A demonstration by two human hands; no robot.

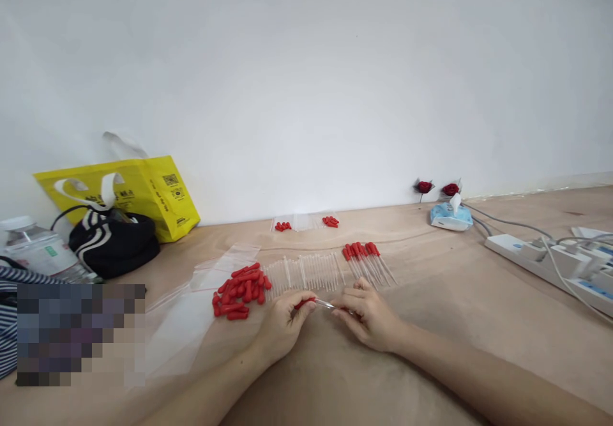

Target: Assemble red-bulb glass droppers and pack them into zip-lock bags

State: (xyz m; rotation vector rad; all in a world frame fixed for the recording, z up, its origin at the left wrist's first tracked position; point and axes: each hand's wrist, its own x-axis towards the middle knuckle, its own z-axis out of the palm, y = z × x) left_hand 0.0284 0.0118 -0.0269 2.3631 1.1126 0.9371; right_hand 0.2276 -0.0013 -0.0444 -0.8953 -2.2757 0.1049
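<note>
Near the front middle of the table, my left hand (286, 321) pinches a red rubber bulb (305, 303). My right hand (366, 314) has its fingers closed on a clear glass tube (325, 304), whose left end meets the bulb. A heap of loose red bulbs (239, 290) lies just left of my left hand. Behind my hands is a row of clear tubes (306, 271), side by side. To the right of that row lie several tubes with red bulbs on their ends (366, 260), just beyond my right hand.
Clear plastic bags (179, 330) lie at left. Two small groups of red bulbs (282, 227) rest by the wall. A yellow bag (167, 199), black pouch (115, 244) and plastic bottle (41, 250) stand far left; a tissue pack (451, 216) and power strips (550, 260) lie right.
</note>
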